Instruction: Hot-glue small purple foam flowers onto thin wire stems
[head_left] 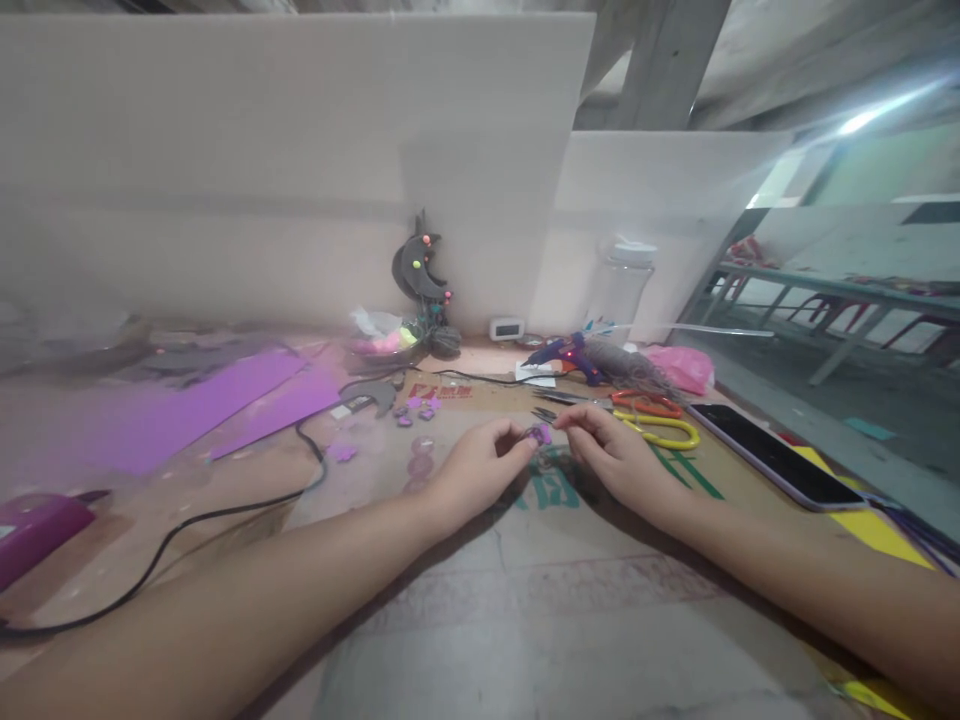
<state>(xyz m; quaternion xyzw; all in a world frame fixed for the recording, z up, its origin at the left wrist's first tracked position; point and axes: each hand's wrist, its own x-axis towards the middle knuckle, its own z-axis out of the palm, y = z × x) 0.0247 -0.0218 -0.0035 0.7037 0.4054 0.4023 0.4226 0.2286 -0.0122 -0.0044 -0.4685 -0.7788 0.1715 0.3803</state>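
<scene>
Between the thumb and finger of my left hand (480, 470) is a small purple cut-out piece (544, 433) with a darker part on it. My right hand (619, 458) is just right of that piece, its thumb and fingertips pinched together; whatever they hold is too small to make out. Both hands are low over a printed cardboard sheet (465, 600). Small purple flower-like pieces (426, 406) lie beyond my left hand, and another purple piece (345, 453) is farther left. Orange-handled scissors (646, 404) and yellow-handled scissors (675, 433) lie beyond my right hand.
A glue gun (559, 352) with a lit red light, grey yarn (619, 362) and a clear bottle (622, 290) stand at the back. A phone (776, 455) lies right. Purple sheets (217, 405) and a black cable (195, 518) are left. A dark crescent ornament (411, 265) stands behind.
</scene>
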